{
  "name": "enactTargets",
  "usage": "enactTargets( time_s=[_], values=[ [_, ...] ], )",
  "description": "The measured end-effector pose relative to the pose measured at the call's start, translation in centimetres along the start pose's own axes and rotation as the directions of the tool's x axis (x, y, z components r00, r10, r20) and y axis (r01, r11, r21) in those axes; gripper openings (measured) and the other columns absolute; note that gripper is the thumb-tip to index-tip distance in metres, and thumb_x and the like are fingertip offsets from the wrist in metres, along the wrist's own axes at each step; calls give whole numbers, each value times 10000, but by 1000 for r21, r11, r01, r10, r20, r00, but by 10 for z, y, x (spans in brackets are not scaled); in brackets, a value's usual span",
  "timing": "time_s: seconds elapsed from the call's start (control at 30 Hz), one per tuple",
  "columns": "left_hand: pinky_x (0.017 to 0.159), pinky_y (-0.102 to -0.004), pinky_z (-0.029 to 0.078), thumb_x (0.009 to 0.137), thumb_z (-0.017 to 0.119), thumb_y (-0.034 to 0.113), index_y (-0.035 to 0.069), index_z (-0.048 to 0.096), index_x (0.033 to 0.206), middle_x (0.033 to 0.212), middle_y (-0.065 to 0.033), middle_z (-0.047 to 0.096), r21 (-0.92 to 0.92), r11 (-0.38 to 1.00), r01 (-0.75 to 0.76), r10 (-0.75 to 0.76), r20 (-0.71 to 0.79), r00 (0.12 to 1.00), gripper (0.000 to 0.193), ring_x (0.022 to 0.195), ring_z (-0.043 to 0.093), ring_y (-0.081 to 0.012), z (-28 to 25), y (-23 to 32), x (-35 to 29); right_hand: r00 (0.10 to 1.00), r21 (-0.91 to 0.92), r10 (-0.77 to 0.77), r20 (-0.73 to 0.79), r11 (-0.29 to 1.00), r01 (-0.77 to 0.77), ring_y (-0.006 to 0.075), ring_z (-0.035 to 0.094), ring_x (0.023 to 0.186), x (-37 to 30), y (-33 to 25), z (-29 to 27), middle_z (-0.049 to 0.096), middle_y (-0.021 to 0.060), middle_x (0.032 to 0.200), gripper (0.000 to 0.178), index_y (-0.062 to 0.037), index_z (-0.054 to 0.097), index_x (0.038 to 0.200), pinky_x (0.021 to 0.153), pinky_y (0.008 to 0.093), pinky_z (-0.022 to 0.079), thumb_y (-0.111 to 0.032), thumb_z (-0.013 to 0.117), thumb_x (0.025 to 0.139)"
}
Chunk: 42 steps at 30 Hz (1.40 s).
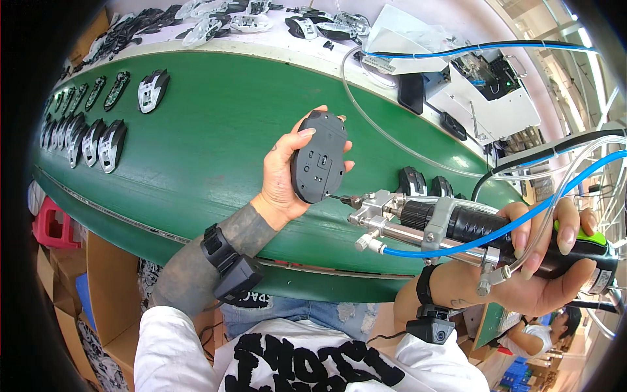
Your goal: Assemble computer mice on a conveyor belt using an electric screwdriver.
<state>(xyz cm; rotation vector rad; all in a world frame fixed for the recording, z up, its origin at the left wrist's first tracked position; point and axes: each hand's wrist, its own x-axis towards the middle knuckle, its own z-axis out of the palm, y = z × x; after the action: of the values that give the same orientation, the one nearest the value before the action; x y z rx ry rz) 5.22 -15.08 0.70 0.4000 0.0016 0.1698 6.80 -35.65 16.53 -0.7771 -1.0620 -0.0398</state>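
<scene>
Mouse (319, 157) underside up in left fingers (349, 165), top out of sight.

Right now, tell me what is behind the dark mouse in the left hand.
Fingers of the left hand curl behind the dark mouse, their tips showing past its right edge; beyond lies the green work surface. The mouse's far side and the fingers' middle parts are covered.

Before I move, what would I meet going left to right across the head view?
Red stool → left wrist device → mouse → driver, its tip at the mouse's lower end.
</scene>
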Motion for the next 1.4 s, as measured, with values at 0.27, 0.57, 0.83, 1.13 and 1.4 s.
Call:
enactTargets(
  time_s=[0.27, 0.57, 0.83, 1.13, 1.4],
  values=[
    [798, -424, 518, 816, 505, 252, 75, 386, 1303, 1214, -128, 471, 1, 1000, -15, 15, 13, 1000, 532, 979, 548, -262, 1, 2, -2, 999, -3, -20, -27, 1000, 20, 134, 488, 573, 0, 2, 5, 481, 74, 923, 417, -31, 359, 1208, 557, 302, 387, -311, 482, 925],
    [785, -401, 521, 842, 500, 249, 92, 402, 1286, 1123, -108, 492, 60, 998, -22, 28, -92, 995, 481, 939, 562, -231, -3, -2, 0, 996, -35, -15, -84, 999, 12, 93, 426, 542, 3, 14, 17, 457, 64, 874, 348, -5, 424, 1130, 592, 280, 358, -258, 490, 900],
    [775, -387, 534, 853, 487, 229, 101, 408, 1282, 1101, -105, 496, 100, 995, 21, -6, -149, 989, 455, 933, 566, -221, -9, -7, 5, 999, 35, -18, -31, 999, 19, 110, 489, 604, 0, -15, 5, 481, 57, 940, 373, -26, 397, 1154, 640, 293, 379, -261, 529, 896],
    [775, -391, 541, 851, 483, 213, 92, 405, 1283, 1145, -120, 502, 56, 996, 70, -66, -79, 995, 455, 941, 567, -231, -4, -10, -3, 1000, 82, 17, -24, 996, -15, 95, 457, 529, 1, 5, 18, 462, 75, 912, 347, -19, 399, 1136, 626, 288, 352, -225, 524, 886],
    [770, -385, 543, 853, 484, 207, 89, 404, 1279, 1161, -120, 495, 53, 996, 74, -70, -75, 995, 450, 940, 563, -229, -7, -9, -4, 999, 126, -9, -40, 992, 14, 104, 469, 554, 0, 7, 22, 455, 71, 886, 357, -14, 404, 1147, 625, 299, 350, -227, 522, 886]
  ],
)
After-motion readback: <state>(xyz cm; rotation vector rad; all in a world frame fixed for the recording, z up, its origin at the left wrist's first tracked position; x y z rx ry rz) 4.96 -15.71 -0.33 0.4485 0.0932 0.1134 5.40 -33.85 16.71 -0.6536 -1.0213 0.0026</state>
